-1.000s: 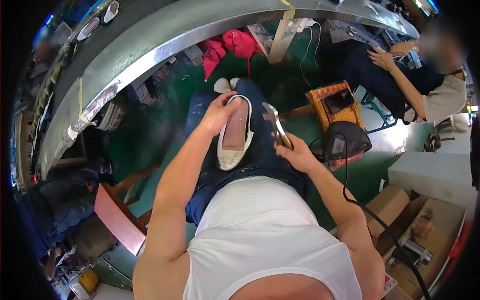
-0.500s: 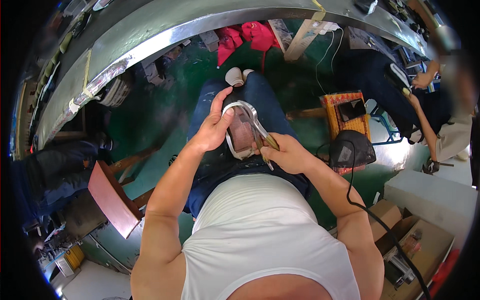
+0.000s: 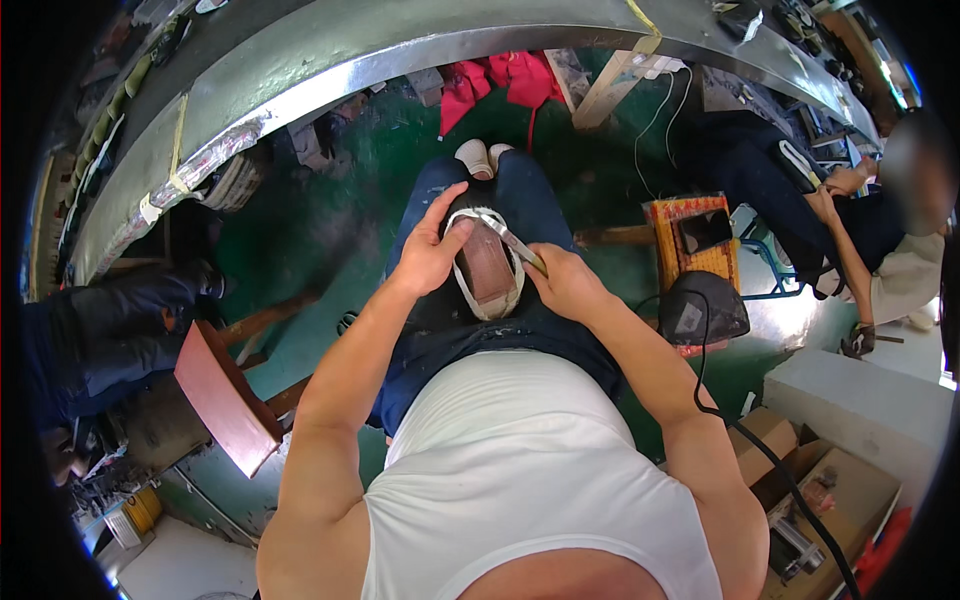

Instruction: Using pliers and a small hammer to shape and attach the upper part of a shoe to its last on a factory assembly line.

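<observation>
On my lap lies a shoe point(image 3: 490, 272), its bottom turned up: a brown insole ringed by a pale, whitish folded edge. My left hand point(image 3: 432, 250) grips its far left side, with the thumb pressed on the rim and the fingers along the outside. My right hand point(image 3: 570, 285) is closed round the handles of metal pincers point(image 3: 517, 243). Their head reaches over the far end of the shoe near my left thumb and touches the pale edge there. Whether the jaws bite the material is too small to tell.
A long metal-edged workbench point(image 3: 330, 85) curves across the far side. Right of me, a stool with an orange woven seat point(image 3: 665, 225) carries a phone point(image 3: 705, 230) and a black bag point(image 3: 703, 307). A wooden stool point(image 3: 225, 400) stands left. Another person point(image 3: 855, 235) works at far right.
The pincers have swung to lie lower across the shoe's far right, and their handles have come together in my right hand. More of the insole shows. My left hand keeps its hold.
</observation>
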{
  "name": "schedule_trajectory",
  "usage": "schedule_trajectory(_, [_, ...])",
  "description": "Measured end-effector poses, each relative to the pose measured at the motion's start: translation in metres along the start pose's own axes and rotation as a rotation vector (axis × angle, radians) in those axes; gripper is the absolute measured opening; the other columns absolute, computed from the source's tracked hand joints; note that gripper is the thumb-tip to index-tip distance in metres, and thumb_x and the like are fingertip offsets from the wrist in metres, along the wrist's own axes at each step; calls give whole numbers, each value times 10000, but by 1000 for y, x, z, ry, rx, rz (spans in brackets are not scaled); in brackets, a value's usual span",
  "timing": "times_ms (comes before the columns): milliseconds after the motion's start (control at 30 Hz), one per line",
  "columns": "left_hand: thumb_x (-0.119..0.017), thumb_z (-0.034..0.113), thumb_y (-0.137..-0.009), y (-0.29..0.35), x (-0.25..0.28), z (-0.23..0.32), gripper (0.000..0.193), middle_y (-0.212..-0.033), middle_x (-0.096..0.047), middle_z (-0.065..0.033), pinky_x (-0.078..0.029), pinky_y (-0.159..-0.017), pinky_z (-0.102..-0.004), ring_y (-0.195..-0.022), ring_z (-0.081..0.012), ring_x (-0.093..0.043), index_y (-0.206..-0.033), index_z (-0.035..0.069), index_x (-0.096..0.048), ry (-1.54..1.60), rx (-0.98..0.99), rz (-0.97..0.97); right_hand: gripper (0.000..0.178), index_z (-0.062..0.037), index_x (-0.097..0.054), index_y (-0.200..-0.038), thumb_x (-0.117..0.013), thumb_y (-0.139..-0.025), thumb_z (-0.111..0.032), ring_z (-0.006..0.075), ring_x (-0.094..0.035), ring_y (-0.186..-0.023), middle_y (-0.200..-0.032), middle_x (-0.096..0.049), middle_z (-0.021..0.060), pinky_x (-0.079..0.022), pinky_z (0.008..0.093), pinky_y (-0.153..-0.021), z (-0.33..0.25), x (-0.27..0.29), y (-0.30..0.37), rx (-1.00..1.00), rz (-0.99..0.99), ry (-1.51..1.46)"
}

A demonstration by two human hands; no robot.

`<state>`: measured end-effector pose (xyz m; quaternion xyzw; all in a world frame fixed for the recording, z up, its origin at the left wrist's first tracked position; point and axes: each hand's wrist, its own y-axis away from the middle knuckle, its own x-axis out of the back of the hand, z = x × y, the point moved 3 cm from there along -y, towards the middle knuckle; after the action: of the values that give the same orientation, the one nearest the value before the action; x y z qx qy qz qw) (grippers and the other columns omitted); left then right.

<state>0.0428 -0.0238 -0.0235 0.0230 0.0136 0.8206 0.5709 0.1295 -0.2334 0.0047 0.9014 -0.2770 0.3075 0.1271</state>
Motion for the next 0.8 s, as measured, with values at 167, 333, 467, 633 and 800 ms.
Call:
schedule_trajectory(167, [-602,161,-982,7,-17,28,451,-1415,-481,-109,-358,-1081,-311,-1315,-170,-431,-1411,98,-480,313,243,28,244,-2,-581,-1125,-593,-927,-145,448,-614,-925,-993,-645,225,-493,490,-788,-25,27,20,-79,-98,150])
schedule_trajectory(333, [-637,91,-916,24,-12,55,677,-1383,-492,-148,-384,-1065,-349,-1266,-227,-481,-1506,86,-305,-21,-84,71,415,-51,-600,-1288,-657,-878,-54,298,-649,-793,-885,-651,151,-508,337,-736,-21,52,51,41,-262,-139])
schedule_trajectory(467, [-806,52,-770,44,-18,105,908,-1489,-351,-243,-362,-1111,-450,-1354,-365,-435,-1488,2,-252,-51,-545,-44,306,-8,-646,-1182,-663,-881,-56,205,-603,-729,-876,-639,112,-482,305,-701,-13,54,69,-5,8,-266])
schedule_trajectory(633, [-878,151,-718,40,-16,133,976,-1445,-422,-252,-362,-1108,-447,-1344,-377,-449,-1471,-20,-280,-327,-767,-119,318,4,-595,-1221,-632,-917,-85,88,-500,-764,-920,-591,21,-449,238,-716,3,46,65,-201,115,-585])
schedule_trajectory(800, [-849,155,-763,34,-20,126,915,-1426,-454,-234,-383,-1089,-416,-1333,-311,-470,-1466,-24,-291,-112,-472,-155,353,6,-548,-1265,-614,-937,-107,70,-498,-787,-942,-588,-1,-445,230,-732,3,49,69,-292,14,-643])
